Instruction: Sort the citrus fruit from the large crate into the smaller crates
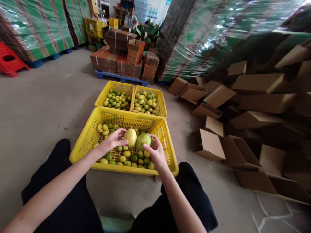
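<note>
Pale-yellow oval fruit point(131, 137) is clasped in the left hand point(113, 141), round green fruit point(143, 141) in the right hand point(156, 151), above the near yellow crate point(133, 171).

The left-hand lemon point(131, 137) is pale yellow; the right-hand lemon point(143, 142) is light green. The perforated crate point(109, 114) is bright yellow, the stool point(9, 67) red, the pallet point(121, 78) blue, the wrapped stack point(46, 26) green-and-brown striped.

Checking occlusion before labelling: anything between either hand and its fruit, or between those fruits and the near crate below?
Nothing visible. The left hand touches the yellow fruit directly, the right hand the green fruit. Below both, only smaller fruits lying in the near crate.
</note>
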The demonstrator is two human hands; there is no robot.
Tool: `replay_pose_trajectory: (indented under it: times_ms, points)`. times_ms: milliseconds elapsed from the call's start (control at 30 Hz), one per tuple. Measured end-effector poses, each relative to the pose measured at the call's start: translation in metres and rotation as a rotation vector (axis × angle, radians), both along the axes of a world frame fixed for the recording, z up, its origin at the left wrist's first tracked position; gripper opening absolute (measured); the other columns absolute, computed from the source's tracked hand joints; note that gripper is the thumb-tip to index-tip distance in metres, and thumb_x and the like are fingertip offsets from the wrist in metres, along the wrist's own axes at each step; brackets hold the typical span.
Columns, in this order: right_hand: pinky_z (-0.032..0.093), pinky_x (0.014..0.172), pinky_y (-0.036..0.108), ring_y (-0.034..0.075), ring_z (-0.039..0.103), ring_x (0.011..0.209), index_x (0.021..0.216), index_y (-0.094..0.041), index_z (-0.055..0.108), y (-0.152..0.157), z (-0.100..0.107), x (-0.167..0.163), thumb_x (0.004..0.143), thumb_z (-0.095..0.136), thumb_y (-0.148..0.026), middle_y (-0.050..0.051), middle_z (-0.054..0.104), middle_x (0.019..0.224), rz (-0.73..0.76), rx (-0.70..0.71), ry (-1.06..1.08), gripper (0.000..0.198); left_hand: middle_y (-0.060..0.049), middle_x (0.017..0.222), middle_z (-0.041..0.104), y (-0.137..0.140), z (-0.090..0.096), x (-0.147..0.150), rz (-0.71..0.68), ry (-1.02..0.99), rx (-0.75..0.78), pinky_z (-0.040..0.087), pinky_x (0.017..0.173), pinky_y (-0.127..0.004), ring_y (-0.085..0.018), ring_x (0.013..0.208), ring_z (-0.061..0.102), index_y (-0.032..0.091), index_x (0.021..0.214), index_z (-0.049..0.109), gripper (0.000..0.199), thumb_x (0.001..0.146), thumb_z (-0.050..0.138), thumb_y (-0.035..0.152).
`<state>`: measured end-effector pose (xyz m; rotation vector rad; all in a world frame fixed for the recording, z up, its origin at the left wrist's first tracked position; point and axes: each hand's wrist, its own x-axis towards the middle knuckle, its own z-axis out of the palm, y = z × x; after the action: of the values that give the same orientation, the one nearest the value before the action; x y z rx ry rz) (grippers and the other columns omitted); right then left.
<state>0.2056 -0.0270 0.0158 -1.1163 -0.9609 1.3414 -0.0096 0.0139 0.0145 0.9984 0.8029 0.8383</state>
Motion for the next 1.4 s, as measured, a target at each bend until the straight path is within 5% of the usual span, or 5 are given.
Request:
replay_pose_trajectory:
  times_ms: [200, 367, 633, 1100, 1400]
  points:
    - [0.043, 0.049, 0.023, 0.014, 0.053, 0.060, 0.074, -0.023, 0.057, 0.002, -0.008, 0.002, 0.067, 0.076, -0.059, -0.003, 0.057, 0.066, 0.009, -0.143, 0.161, 0.041, -0.014, 0.113, 0.069, -0.003, -0.006, 0.002, -0.086, -0.159, -0.230, 0.054, 0.087, -0.034, -0.021, 0.092, 0.069, 0.012, 0.107, 0.066, 0.041, 0.072, 0.083, 0.023]
    - [0.047, 0.055, 0.027, 0.016, 0.057, 0.064, 0.077, -0.024, 0.059, 0.002, -0.007, 0.003, 0.063, 0.080, -0.055, -0.002, 0.061, 0.069, 0.026, -0.174, 0.192, 0.039, -0.013, 0.108, 0.072, -0.003, -0.010, 0.007, 0.000, -0.154, -0.348, 0.057, 0.087, -0.035, -0.020, 0.084, 0.073, 0.013, 0.122, 0.061, 0.045, 0.079, 0.074, 0.013]
    - [0.051, 0.081, 0.033, 0.023, 0.066, 0.091, 0.108, -0.028, 0.067, -0.004, -0.008, 0.001, 0.066, 0.079, -0.041, 0.001, 0.072, 0.094, 0.050, -0.105, 0.161, 0.046, -0.013, 0.127, 0.067, -0.007, -0.008, 0.013, 0.099, -0.128, -0.256, 0.050, 0.103, -0.036, -0.024, 0.112, 0.066, 0.015, 0.129, 0.062, 0.054, 0.078, 0.077, 0.021]
    - [0.053, 0.063, 0.033, 0.023, 0.061, 0.086, 0.095, -0.026, 0.060, 0.000, -0.014, -0.009, 0.074, 0.062, -0.050, 0.003, 0.066, 0.099, 0.093, -0.244, 0.354, 0.032, -0.014, 0.127, 0.065, -0.010, -0.011, 0.015, 0.097, -0.112, -0.249, 0.055, 0.088, -0.034, -0.026, 0.106, 0.065, 0.015, 0.116, 0.069, 0.053, 0.066, 0.086, 0.025]
    - [0.055, 0.064, 0.028, 0.018, 0.060, 0.084, 0.125, -0.036, 0.050, -0.005, -0.023, -0.018, 0.070, 0.079, -0.040, 0.000, 0.057, 0.112, 0.081, -0.132, 0.128, 0.062, -0.012, 0.118, 0.065, -0.014, -0.010, 0.020, 0.093, 0.090, -0.052, 0.054, 0.085, -0.035, -0.027, 0.106, 0.061, 0.017, 0.111, 0.072, 0.055, 0.062, 0.087, 0.038]
